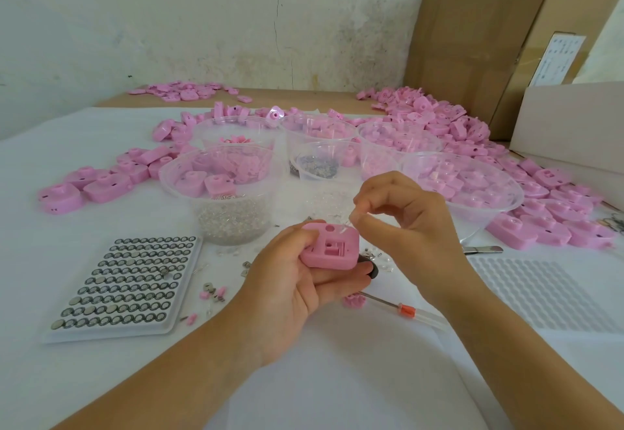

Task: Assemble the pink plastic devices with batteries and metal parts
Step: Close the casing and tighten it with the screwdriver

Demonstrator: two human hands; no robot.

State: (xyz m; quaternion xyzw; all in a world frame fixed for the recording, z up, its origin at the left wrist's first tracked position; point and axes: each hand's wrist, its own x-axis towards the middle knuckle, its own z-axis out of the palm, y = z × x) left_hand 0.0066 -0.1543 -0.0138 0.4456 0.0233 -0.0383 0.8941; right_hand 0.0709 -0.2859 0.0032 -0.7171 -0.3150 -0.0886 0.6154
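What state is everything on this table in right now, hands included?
Pink housing: open side up, held in the left hand.
Left hand: grips the housing.
Right hand: fingers pinch a tiny clear part at the housing's top edge.
Battery tray: nearly full, lying flat.
Screwdriver: lying on the table, untouched.
Near bowl: partly filled with clear parts.

Brown cardboard boxes (472, 58) stand at the right against a stained, cracked wall (169, 24). A white carton (574, 119) sits just before them.
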